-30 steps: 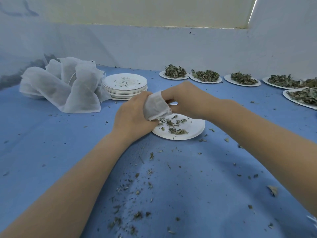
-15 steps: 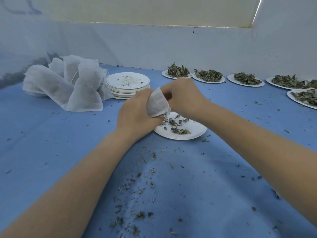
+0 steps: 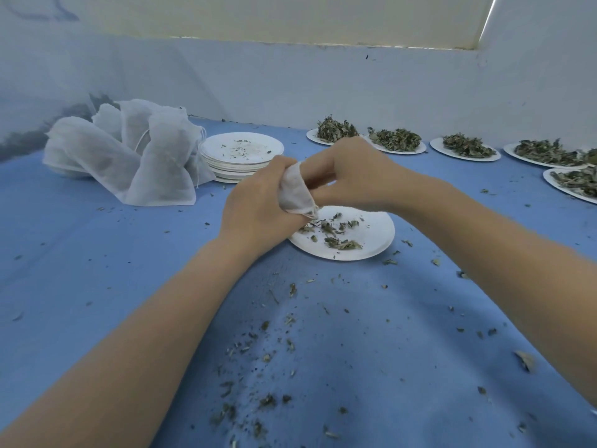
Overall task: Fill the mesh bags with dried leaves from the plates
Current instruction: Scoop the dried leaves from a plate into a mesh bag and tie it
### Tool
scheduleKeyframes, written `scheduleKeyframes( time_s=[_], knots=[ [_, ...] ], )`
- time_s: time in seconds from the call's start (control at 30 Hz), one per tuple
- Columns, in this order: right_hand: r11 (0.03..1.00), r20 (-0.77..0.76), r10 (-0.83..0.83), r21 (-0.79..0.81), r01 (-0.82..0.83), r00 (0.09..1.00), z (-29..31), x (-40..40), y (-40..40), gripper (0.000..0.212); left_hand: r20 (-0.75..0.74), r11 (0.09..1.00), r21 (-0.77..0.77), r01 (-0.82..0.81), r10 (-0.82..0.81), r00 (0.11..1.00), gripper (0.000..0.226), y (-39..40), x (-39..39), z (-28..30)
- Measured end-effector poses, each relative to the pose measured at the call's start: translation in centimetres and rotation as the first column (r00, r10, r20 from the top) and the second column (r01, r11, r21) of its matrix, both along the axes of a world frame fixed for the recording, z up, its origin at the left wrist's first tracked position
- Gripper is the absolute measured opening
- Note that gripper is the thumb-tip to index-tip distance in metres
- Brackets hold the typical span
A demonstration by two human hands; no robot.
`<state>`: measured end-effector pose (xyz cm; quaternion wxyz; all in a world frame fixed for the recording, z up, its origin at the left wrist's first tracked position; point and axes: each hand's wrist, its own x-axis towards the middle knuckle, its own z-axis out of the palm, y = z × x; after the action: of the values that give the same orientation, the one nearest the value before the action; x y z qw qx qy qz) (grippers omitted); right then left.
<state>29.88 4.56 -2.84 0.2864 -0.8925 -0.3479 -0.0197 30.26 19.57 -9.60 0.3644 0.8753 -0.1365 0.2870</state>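
Over the blue cloth-covered tabletop the person holds a small white mesh bag between both hands, just above the near white paper plate. The left hand is wrapped round the bag's body, fingers curled tight on it. The right hand has its fingers bent in at the bag's upper end, where the mouth seems to be; whether they pinch the rim or push leaves inside is hidden from where I stand.

Only a scatter of dried green leaf fragments remains on that plate, so this bag looks nearly filled, and the step in hand seems to be packing in the last of the portion. Next, I would guess, the leftover bits want gathering into the bag before it joins the heap of filled white mesh bags at the far left, beside the stack of emptied white plates. Several heaped plates of leaves wait in a row along the back wall.
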Motion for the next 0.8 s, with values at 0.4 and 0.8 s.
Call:
scheduleKeyframes(
  time_s=[0.4,0.8],
  knots=[
    [0.872,-0.09,-0.089,0.474,0.121,0.992,-1.0,1.4,0.2,0.031,0.013,0.995,0.008,-0.098,0.098,0.995,0.057,2.0,0.7,-0.1],
    [0.946,0.062,-0.218,-0.232,0.226,0.974,-6.5,3.1,0.5,0.01,-0.014,0.986,0.008,-0.166,0.166,0.986,0.057,2.1,0.7,-0.5]
  ],
)
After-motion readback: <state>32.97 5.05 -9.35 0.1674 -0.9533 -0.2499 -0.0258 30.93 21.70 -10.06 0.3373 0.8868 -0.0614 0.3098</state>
